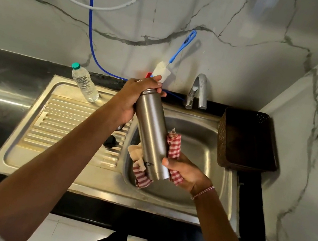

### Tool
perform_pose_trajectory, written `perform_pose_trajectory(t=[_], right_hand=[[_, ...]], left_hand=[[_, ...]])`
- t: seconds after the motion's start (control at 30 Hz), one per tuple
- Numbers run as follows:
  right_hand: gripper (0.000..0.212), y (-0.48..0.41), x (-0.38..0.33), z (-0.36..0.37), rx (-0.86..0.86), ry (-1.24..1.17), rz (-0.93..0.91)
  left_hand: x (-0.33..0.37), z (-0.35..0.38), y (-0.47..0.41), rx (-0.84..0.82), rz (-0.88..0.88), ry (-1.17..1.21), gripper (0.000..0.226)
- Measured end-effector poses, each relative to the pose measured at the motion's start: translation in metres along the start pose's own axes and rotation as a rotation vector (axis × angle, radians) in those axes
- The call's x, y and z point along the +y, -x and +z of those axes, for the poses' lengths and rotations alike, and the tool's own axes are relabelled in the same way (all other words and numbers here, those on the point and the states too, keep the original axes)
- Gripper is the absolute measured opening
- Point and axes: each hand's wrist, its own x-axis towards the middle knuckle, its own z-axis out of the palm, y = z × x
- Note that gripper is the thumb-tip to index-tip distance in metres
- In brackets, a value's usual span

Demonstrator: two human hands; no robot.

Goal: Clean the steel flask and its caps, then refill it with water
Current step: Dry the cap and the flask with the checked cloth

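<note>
The steel flask (pixel 151 134) is held slanted over the sink basin (pixel 201 148), mouth end up and away from me. My left hand (pixel 134 97) grips its neck and top. My right hand (pixel 185 173) holds a red-and-white checked cloth (pixel 174 148) wrapped round the flask's lower body and base; the cloth's other end hangs below on the left. Two dark caps (pixel 111 140) lie on the ribbed drainboard (pixel 64 125), one partly hidden behind my left forearm.
A plastic water bottle (pixel 85 82) with a green cap stands at the drainboard's back. A blue-handled bottle brush (pixel 174 60) leans on the marble wall beside the tap (pixel 198 91). A dark brown basket (pixel 247 139) sits right of the sink. Blue and white hoses hang down the wall.
</note>
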Motion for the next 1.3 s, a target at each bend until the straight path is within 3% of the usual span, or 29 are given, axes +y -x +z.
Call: perform_pose_trajectory(t=[0.17,0.3,0.37,0.5,0.57,0.6,0.7,0.8,0.93,1.0,1.07,1.17,1.2,1.3], right_hand=[[0.06,-0.006,0.002,0.003,0.125,0.26,-0.051],[0.094,-0.01,0.017,0.021,0.347,0.509,-0.118],[0.094,-0.008,0.021,0.02,0.354,0.456,-0.134],[0.065,0.004,0.016,-0.008,0.041,0.14,-0.062],[0.077,0.007,0.017,-0.011,0.004,0.03,-0.009],[0.083,0.006,0.018,-0.01,-0.008,-0.005,-0.009],[0.078,-0.006,0.024,-0.003,0.032,0.061,-0.033],[0.076,-0.015,0.027,0.001,0.126,0.19,-0.063],[0.094,-0.016,0.035,0.027,0.455,0.516,-0.183],[0.098,-0.015,0.039,0.031,0.503,0.512,-0.22],[0.091,-0.009,0.033,0.024,0.385,0.351,-0.173],[0.051,0.004,0.014,0.002,0.072,0.182,-0.052],[0.044,0.005,0.011,-0.004,0.018,0.123,-0.018],[0.065,0.001,0.011,-0.011,0.009,0.052,-0.015]], left_hand=[[-0.012,0.004,-0.003,0.429,-0.094,-0.136,0.011],[-0.019,0.004,-0.003,0.558,-0.095,-0.187,0.027],[-0.019,0.001,-0.001,0.438,-0.075,-0.145,0.029],[-0.019,-0.024,0.006,-0.181,-0.077,0.228,0.035],[-0.021,-0.024,0.007,-0.258,-0.071,0.253,0.018],[-0.019,-0.02,0.007,-0.191,-0.049,0.181,0.007],[-0.015,-0.008,0.007,0.056,0.01,-0.017,0.016],[-0.021,-0.003,0.007,0.321,-0.019,-0.073,0.009],[-0.035,0.006,0.006,0.558,-0.048,-0.046,0.009],[-0.034,0.003,0.006,0.449,-0.075,-0.074,0.018],[-0.028,-0.01,0.008,0.169,-0.078,-0.091,0.026],[-0.022,-0.025,0.01,-0.221,-0.088,0.08,0.022],[-0.021,-0.025,0.01,-0.278,-0.091,0.13,0.017],[-0.013,-0.013,0.007,-0.187,-0.041,0.031,0.011]])
